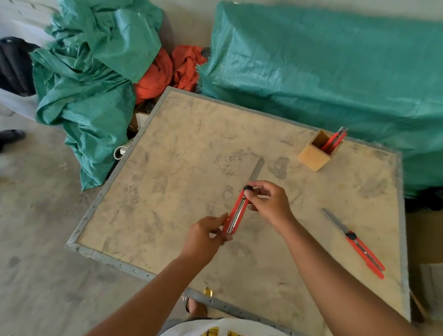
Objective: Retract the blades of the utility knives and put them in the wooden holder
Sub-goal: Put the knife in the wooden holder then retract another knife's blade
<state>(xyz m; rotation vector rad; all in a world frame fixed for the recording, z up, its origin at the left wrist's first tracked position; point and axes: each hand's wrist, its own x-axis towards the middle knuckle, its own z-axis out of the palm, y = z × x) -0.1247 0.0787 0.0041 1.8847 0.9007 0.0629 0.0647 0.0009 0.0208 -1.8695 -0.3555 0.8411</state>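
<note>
A square table (175, 150) with a dusty, smudged board top and a grey metal rim fills the middle of the view, standing on a concrete floor (31, 242). Behind it lie green tarpaulins: a long covered mound (342, 78) along the table's far right edge and a crumpled heap (91, 80) at its far left corner, with orange cloth (169, 69) bunched between them. The person's 2 bare forearms reach in from the bottom edge over the table. The left hand (208, 237) is clenched around the rear end of a red utility knife (236, 212), which is held above the table top and points away and to the right. The right hand (269, 199) pinches the knife near its front end, fingertips on the black slider knob (247, 188), so the red handle spans the gap between the 2 hands. The blade (256, 170) is fully extended, jutting out beyond the right hand's fingers. A second red utility knife (359, 246) lies flat on the table near the right edge, well apart from both hands, its blade also out. Near the far right corner stands the square wooden holder (313, 158), with red knives (333, 139) already leaning inside it.
</note>
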